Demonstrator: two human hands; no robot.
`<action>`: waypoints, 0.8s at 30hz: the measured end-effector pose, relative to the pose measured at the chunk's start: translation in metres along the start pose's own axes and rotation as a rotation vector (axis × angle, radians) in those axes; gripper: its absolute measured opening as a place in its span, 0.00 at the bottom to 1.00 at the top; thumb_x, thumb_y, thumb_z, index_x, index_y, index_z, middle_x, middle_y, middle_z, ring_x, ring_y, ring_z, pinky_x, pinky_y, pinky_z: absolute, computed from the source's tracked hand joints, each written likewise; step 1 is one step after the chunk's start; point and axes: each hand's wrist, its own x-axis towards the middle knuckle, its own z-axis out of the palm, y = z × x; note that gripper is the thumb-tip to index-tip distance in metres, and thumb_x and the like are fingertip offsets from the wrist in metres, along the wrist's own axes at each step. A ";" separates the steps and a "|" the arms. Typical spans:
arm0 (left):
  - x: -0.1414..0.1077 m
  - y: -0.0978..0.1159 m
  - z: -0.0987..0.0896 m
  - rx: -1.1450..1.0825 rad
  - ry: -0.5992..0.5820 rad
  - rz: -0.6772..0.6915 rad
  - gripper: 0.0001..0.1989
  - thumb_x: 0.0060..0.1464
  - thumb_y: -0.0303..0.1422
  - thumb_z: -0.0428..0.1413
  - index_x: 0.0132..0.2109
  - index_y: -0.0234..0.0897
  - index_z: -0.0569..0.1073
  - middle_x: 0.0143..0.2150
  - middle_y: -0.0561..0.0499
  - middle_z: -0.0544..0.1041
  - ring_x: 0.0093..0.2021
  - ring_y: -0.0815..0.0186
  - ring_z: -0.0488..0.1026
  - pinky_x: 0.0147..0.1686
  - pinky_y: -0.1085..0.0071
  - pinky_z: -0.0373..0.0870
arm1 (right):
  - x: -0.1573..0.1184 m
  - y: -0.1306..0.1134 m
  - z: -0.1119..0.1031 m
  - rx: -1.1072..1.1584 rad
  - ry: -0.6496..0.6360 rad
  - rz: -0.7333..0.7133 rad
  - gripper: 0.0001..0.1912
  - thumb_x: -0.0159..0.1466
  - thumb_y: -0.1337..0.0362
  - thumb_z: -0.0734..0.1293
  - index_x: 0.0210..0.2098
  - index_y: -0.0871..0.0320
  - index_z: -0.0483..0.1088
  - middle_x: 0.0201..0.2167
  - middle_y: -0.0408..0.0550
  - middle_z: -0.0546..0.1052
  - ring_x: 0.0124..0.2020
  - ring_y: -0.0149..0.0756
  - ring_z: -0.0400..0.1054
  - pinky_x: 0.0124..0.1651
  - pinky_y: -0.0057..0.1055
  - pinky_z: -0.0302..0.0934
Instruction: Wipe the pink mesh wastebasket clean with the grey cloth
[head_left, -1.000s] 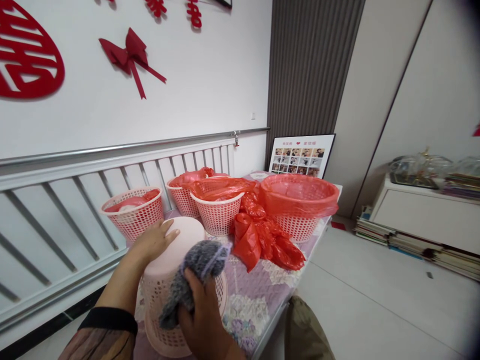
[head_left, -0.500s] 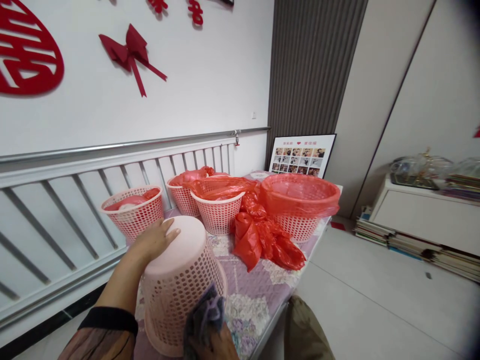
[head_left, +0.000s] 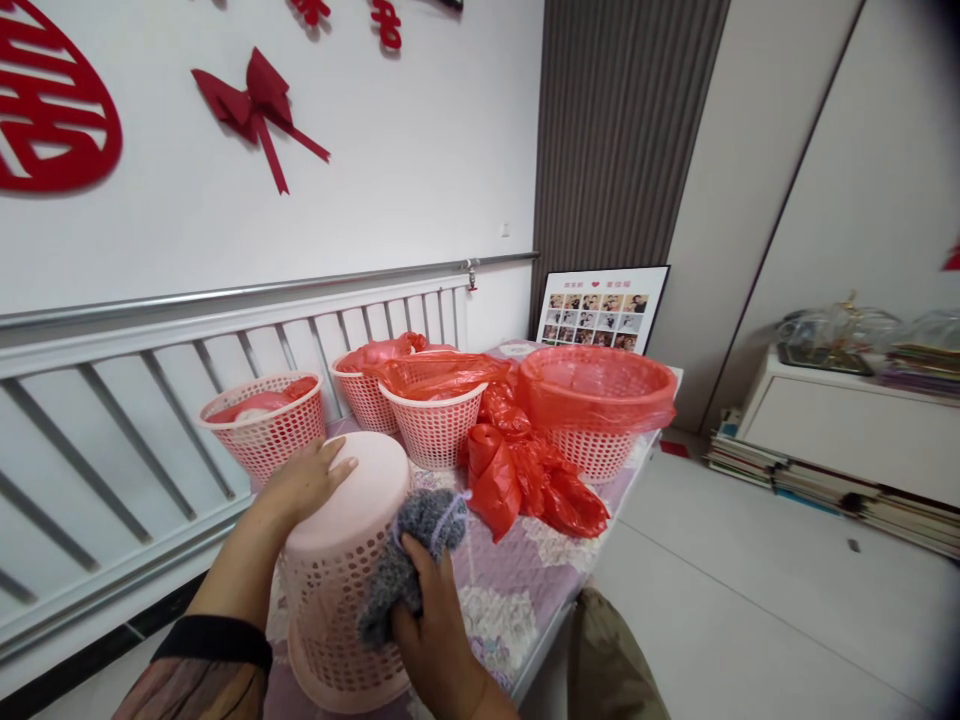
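A red bow (head_left: 257,102) hangs on the wall (head_left: 420,150) above a radiator (head_left: 140,440).

Brown-patterned sleeve (head_left: 195,690), black cuff (head_left: 214,640)

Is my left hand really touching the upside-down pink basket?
Touching. The head view shows your left hand laid over the upside-down pink basket, with fingers resting on its upturned base and no gap showing.
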 end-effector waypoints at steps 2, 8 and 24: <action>0.001 -0.001 0.002 -0.001 0.015 0.003 0.37 0.60 0.56 0.38 0.66 0.37 0.64 0.67 0.42 0.68 0.66 0.51 0.64 0.64 0.56 0.59 | 0.007 -0.014 0.001 -0.024 -0.028 -0.044 0.41 0.56 0.75 0.63 0.68 0.52 0.56 0.64 0.60 0.60 0.67 0.59 0.57 0.64 0.63 0.56; 0.000 0.000 0.001 -0.008 0.008 -0.005 0.37 0.60 0.56 0.39 0.66 0.37 0.65 0.66 0.41 0.68 0.65 0.50 0.65 0.63 0.55 0.59 | -0.015 0.025 0.014 -0.070 -0.014 -0.033 0.44 0.52 0.78 0.63 0.68 0.54 0.56 0.64 0.61 0.62 0.66 0.60 0.57 0.64 0.64 0.57; -0.002 0.002 -0.002 -0.023 0.001 -0.006 0.37 0.59 0.56 0.39 0.66 0.39 0.65 0.66 0.43 0.68 0.65 0.51 0.66 0.63 0.57 0.60 | -0.007 0.010 0.003 0.083 0.083 0.115 0.37 0.58 0.75 0.60 0.66 0.51 0.58 0.64 0.55 0.64 0.67 0.49 0.58 0.67 0.55 0.55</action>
